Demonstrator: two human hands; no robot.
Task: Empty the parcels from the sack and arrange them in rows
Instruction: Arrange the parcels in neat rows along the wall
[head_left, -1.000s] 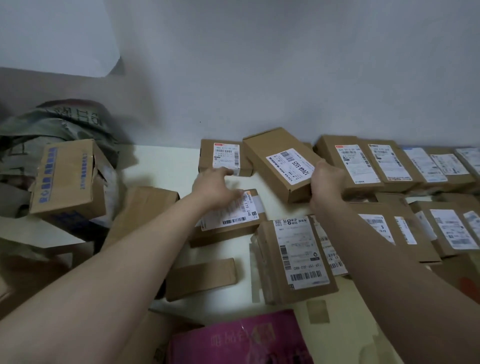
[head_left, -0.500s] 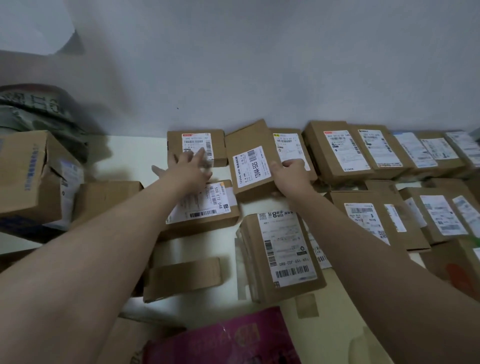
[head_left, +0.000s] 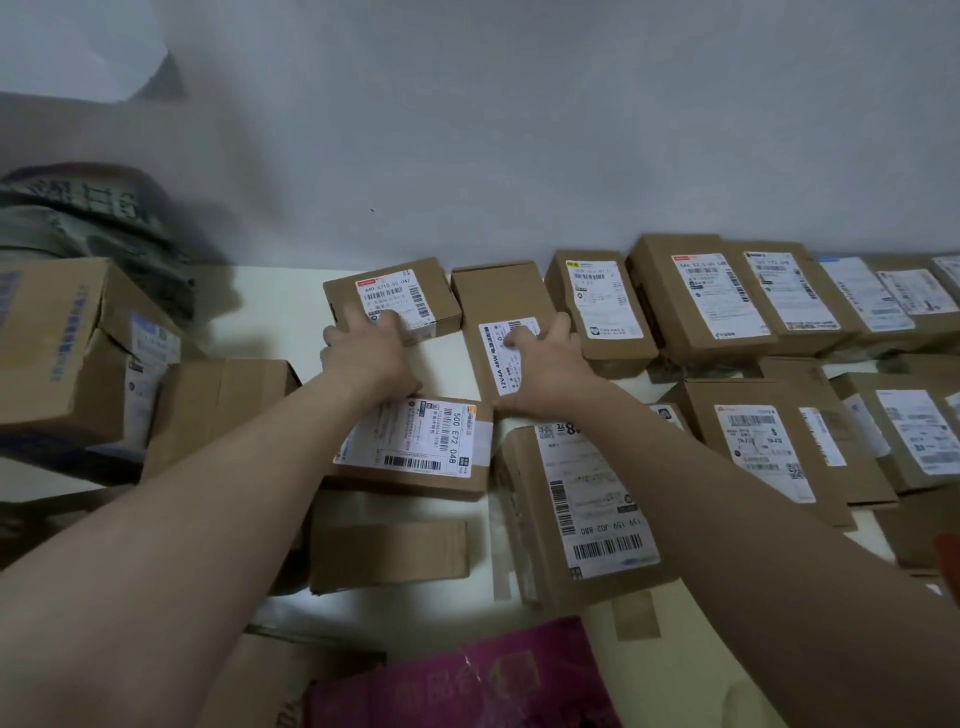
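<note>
Right hand (head_left: 543, 358) flat, open, pressing narrow box (head_left: 506, 332) into back row by wall, likely squaring it beside neighbour. Left hand (head_left: 366, 351) clasps small labelled box (head_left: 392, 301) at near edge, probably aligning. Sack (head_left: 88, 218) far left on desk (head_left: 270, 306).

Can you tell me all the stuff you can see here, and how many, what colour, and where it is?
Back row parcels: at least six, brown with white labels, along the wall.
Second row parcels: several, brown with white labels, nearer, at right; exact count unclear.
Unsorted parcels: a few, brown, centre and left.
Big box: one, brown with blue print, far left.
Sack: one, grey-green, crumpled, back left.
Pink package: one, pink, bottom edge.
Wall: one, pale grey, behind.
Surface: one, cream, under everything.
Left hand: one, on the leftmost back-row parcel.
Right hand: one, on the long parcel beside it.
</note>
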